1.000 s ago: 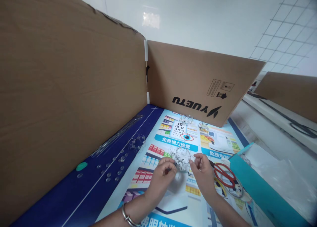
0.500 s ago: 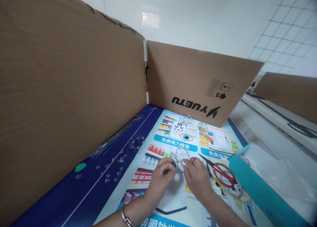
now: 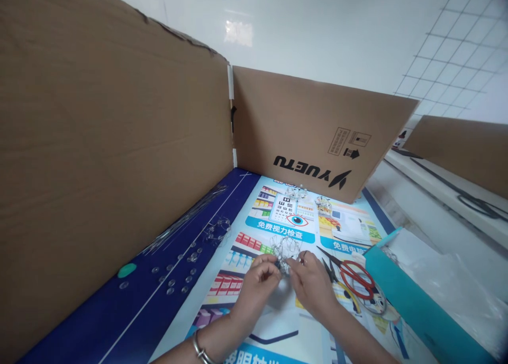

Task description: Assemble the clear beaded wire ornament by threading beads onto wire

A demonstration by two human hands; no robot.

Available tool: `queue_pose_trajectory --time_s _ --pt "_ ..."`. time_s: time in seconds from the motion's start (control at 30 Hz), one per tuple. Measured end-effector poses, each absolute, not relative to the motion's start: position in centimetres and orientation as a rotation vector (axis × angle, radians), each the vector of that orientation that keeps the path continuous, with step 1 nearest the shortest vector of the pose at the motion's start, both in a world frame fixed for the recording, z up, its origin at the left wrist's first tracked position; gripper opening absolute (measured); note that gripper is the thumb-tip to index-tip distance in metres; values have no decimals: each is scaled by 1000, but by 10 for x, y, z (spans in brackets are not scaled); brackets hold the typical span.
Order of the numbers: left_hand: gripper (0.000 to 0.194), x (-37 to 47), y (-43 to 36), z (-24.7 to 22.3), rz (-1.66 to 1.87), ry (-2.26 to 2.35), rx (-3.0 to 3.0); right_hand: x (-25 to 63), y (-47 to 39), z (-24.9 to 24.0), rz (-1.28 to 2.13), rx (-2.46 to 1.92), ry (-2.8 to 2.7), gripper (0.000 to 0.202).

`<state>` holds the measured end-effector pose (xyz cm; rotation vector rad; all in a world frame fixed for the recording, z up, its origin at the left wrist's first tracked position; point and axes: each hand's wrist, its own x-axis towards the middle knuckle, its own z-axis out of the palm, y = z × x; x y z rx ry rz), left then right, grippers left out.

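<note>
Between my hands is a tangled wire-and-clear-bead piece (image 3: 286, 247), its thin loops fanning out beyond the fingertips. My left hand (image 3: 260, 279), with a metal bangle on its wrist, pinches the near left side of it. My right hand (image 3: 311, 282) has its fingers bent against the right side, the index finger pointing into the wire. Exactly which strand each hand grips is too small to make out. Just right of my right hand lie red-handled scissors (image 3: 357, 278) and yellow-handled pliers (image 3: 349, 295).
Loose clear discs (image 3: 170, 282), a green lump (image 3: 127, 270) and a bundle of straight wires (image 3: 182, 221) lie at left. More beaded wire pieces (image 3: 296, 193) sit at the back. Cardboard panels (image 3: 317, 126) stand behind and left. A teal box (image 3: 420, 300) with clear plastic is at right.
My right hand has shifted slightly left, its index finger reaching further into the wire piece. My left hand keeps its pinch. The whole view has shifted a little.
</note>
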<state>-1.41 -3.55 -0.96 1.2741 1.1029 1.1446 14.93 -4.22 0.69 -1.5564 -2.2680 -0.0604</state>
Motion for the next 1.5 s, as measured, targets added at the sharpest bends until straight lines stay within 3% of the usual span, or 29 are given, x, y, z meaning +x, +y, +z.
queue_pose_trajectory --time_s 0.2,0.43,0.77,1.03,1.37,1.5 --pt "13 -16 -38 -3 1183 1047 1197 153 -42 0 37 -1487 -2204 33" --pt "13 -18 -40 -1 1207 1052 1191 156 -42 -6 -122 -1503 -2166 36" --pt "13 -18 -40 -2 1210 1013 1214 157 -41 -5 -94 -1472 -2185 26" --pt "12 -16 -41 2 1213 1017 1148 154 -44 -14 -128 -1466 -2135 52" --pt "11 -13 -40 -3 1195 978 1076 149 -42 -13 88 -1431 -2095 44" --pt "12 -13 -40 -4 1183 967 1084 142 -46 -8 218 -1417 -2095 32"
